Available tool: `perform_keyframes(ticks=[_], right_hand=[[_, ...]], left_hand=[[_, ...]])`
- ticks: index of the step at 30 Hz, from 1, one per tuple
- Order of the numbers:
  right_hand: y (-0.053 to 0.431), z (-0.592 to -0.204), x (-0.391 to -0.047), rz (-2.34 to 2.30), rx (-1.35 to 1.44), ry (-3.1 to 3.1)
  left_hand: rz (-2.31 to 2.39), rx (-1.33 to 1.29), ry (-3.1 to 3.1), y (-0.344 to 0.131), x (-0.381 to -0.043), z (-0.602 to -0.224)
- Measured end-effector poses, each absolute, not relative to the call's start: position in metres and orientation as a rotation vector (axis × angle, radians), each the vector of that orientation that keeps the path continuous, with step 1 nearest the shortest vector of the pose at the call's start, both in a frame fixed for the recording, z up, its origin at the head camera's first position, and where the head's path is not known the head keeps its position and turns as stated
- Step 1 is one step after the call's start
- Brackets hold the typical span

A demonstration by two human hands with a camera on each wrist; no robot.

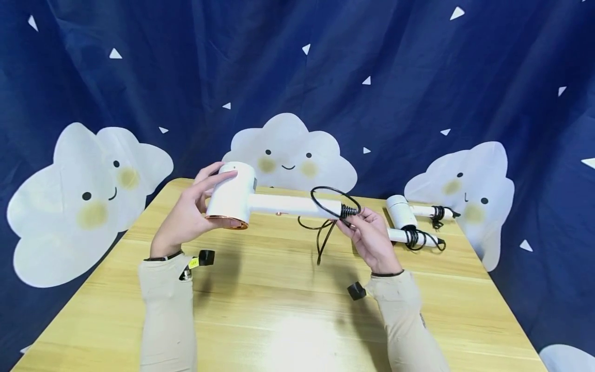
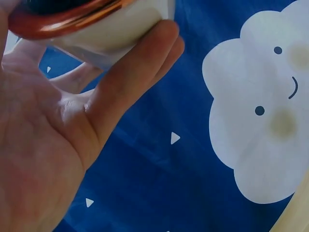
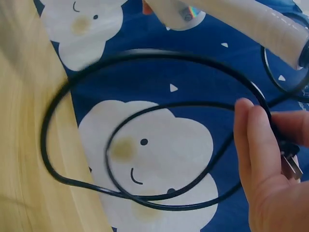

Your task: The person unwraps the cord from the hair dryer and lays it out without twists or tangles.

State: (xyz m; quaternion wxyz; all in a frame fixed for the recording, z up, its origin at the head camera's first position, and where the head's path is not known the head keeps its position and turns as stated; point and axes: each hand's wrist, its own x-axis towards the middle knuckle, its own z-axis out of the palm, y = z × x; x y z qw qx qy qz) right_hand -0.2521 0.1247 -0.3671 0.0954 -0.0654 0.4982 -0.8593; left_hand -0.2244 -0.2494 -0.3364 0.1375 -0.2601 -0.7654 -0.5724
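Observation:
A white hair dryer (image 1: 297,203) is held up over the table, its handle pointing right. My left hand (image 1: 187,211) grips the barrel, thumb low by the copper-coloured rim (image 2: 72,21) and fingers over the upper side. At the handle's far end, my right hand (image 1: 372,238) pinches the black power cord (image 3: 145,56) between thumb and fingers. Loose loops of cord hang from that hand. In the right wrist view, a plug with a metal prong (image 3: 292,166) shows at the palm side of the fingers.
Two more white hair dryers, a rear one (image 1: 398,211) and a nearer one (image 1: 395,235), lie at the table's right with cords wound round their handles. Behind the wooden table (image 1: 260,289) hangs a blue curtain (image 1: 260,67) with cloud faces.

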Motion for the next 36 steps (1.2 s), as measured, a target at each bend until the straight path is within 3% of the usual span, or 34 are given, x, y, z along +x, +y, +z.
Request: perform_keyframes(ticks=[19,36], right_hand=[[0.127,-0.366,-0.258,-3.007,-0.095,1.055],[0.157,-0.366,-0.265,-2.874,-0.157,0.338]], left_hand=[[-1.419,-0.750,-2.626,-0.256,-0.224,-0.346],[-1.276,-0.598,-2.776,-0.275,-0.243,-0.369]])
